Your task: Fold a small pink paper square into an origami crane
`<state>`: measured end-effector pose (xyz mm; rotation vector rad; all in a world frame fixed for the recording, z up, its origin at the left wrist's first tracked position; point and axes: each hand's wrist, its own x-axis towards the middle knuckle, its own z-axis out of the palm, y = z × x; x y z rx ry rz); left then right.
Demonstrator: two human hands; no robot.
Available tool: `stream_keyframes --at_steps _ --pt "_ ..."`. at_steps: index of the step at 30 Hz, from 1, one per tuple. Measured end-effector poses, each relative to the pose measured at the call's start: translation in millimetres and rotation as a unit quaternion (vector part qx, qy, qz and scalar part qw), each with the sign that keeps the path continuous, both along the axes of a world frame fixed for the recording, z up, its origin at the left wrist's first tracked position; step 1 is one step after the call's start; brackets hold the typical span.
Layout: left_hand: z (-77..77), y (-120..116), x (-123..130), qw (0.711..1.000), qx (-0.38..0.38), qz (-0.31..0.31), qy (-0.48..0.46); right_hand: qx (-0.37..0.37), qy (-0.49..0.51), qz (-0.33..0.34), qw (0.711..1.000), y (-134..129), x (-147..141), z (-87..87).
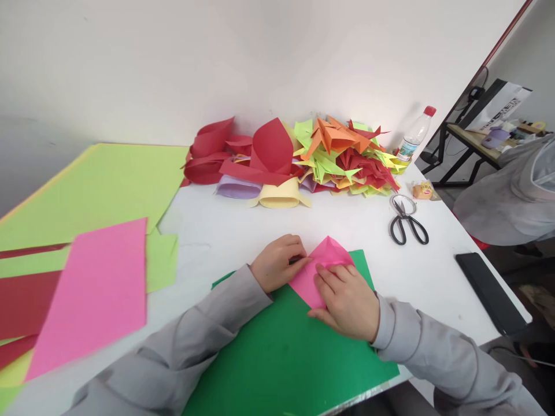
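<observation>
- A person in gray sleeves [411, 329] works with both hands on a small piece of pink paper [327, 249] at a white table [195, 222].
- The paper, partly folded, lies over the far part of a dark green board [290, 352], its top corner pointing toward the wall [260, 58].
- The left hand [278, 264] is at the paper's left edge, thumb and forefinger pinching it, the other fingers curled in.
- The right hand [349, 300] presses on the paper's right half, its fingers stretched out and lying near one another, the thumb set apart at the lower edge.
- To the right, black-handled scissors [403, 216] lie with their blades over a clear ring [415, 205]; a small snack packet [422, 190] is just beyond.
- A black phone [489, 293] rests along the table's right edge.
- Along the wall, red curled pieces [273, 144] stand behind a purple loop [238, 188] and a pale yellow loop [280, 195].
- Beside them rises a heap of folded shapes [340, 153] in orange, lime, red and yellow, with a red-capped bottle [416, 136] at its right end, tilted in the view.
- On the left, a large lime sheet [108, 185] reaches to the wall; nearer, a pink sheet [95, 289] overlaps red sheets [28, 303].
- At far right, a printed bag [494, 107] rests on a side table [474, 138], with gray cloth [503, 199] in front.
</observation>
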<state>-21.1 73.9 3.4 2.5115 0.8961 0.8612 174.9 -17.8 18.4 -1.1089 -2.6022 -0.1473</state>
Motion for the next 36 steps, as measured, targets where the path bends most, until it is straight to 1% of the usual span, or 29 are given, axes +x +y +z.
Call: stream_keyframes --at_steps 7,13,15,19,28,32,36 --pt "-6.5 2.7 2.9 0.999 0.002 0.035 0.010 -0.008 -0.005 -0.002 1.000 -0.9 -0.7 -0.4" --pt "-10.5 1.3 4.7 0.998 0.001 0.062 0.007 0.005 -0.008 0.004 1.000 -0.2 -1.7 -0.7" --pt "-9.3 1.5 2.6 0.999 -0.005 0.046 0.007 0.003 -0.008 0.002 1.000 0.4 -1.6 -1.0" --pt "-4.2 4.6 -3.2 0.999 -0.032 -0.006 0.008 -0.011 0.002 -0.005 1.000 1.2 -1.1 -1.8" --pt "4.6 12.2 -12.2 0.994 -0.102 -0.048 0.005 -0.009 -0.006 -0.005 1.000 0.4 0.0 -1.6" --pt "6.4 12.1 -13.7 0.993 -0.105 -0.058 0.007 -0.007 -0.009 -0.004 1.000 0.7 -0.3 -0.6" --pt "5.1 9.6 -12.2 0.994 -0.085 -0.062 0.010 -0.013 -0.012 -0.006 1.000 0.5 -0.9 -1.0"
